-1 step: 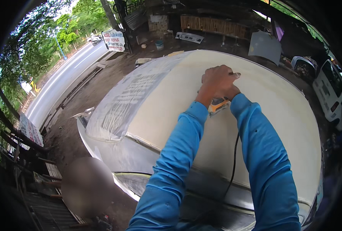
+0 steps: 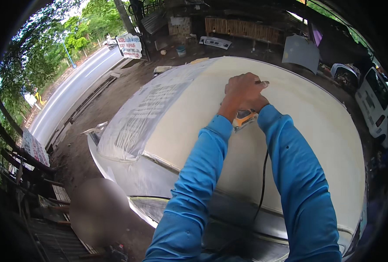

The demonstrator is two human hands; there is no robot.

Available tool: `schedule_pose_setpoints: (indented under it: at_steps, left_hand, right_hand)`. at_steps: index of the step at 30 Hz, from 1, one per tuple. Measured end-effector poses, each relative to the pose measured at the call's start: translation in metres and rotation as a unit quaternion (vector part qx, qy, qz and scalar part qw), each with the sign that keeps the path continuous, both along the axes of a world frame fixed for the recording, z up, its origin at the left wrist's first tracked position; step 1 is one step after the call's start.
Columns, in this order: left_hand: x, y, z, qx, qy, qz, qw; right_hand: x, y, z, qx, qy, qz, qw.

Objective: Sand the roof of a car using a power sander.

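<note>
Both of my hands bear down on an orange electric sander (image 2: 245, 118) on the cream car roof (image 2: 298, 131). My left hand (image 2: 236, 94) closes over the tool from the left. Beside and partly beneath it, my right hand (image 2: 257, 101) grips the same tool, its thumb pointing right. Most of the sander's body is hidden under the hands; only its near end shows. A black power cord (image 2: 263, 183) hangs from it between my blue sleeves, down over the roof's near edge. Cloudy plastic sheeting (image 2: 146, 109) covers the windshield on the left.
A grey road (image 2: 78, 94) runs past at the left, with a painted signboard (image 2: 129, 45) beside it. Beyond the car are a blue bucket (image 2: 181, 51), a bumper (image 2: 215, 42), a bamboo bench (image 2: 244, 30) and a loose grey panel (image 2: 301, 53). A white vehicle (image 2: 373, 105) stands at right.
My hands and the sander have shifted slightly left across the roof, and the cord has swung a little with them. The grip looks the same.
</note>
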State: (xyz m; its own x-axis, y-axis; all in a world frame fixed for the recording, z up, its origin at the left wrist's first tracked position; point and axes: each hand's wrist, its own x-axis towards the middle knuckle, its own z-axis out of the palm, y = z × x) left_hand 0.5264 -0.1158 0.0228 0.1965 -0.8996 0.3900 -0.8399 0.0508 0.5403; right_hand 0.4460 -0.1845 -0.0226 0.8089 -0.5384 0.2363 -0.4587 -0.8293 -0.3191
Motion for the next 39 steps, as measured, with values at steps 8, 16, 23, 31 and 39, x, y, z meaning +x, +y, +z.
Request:
schedule_pose_setpoints:
  at_steps: [8,16,23,31,39]
  left_hand:
    - [0.056,-0.003,-0.007,0.027,0.017,0.081,0.996]
    - [0.002,-0.008,0.0,0.032,0.025,0.046,0.998]
    - [-0.104,-0.021,0.004,0.013,-0.017,-0.029,0.999]
    - [-0.248,-0.01,0.015,0.041,-0.036,-0.166,0.985]
    - [-0.383,0.011,0.011,-0.012,-0.033,-0.271,0.962]
  right_hand:
    - [0.066,-0.002,-0.012,0.004,-0.002,0.046,0.999]
    - [0.008,-0.025,-0.019,0.04,0.016,0.051,0.998]
    - [-0.113,-0.027,-0.013,0.052,0.017,0.001,0.999]
    - [-0.281,-0.007,-0.009,0.053,0.008,-0.139,0.989]
    - [-0.441,0.03,-0.013,0.04,-0.004,-0.306,0.951]
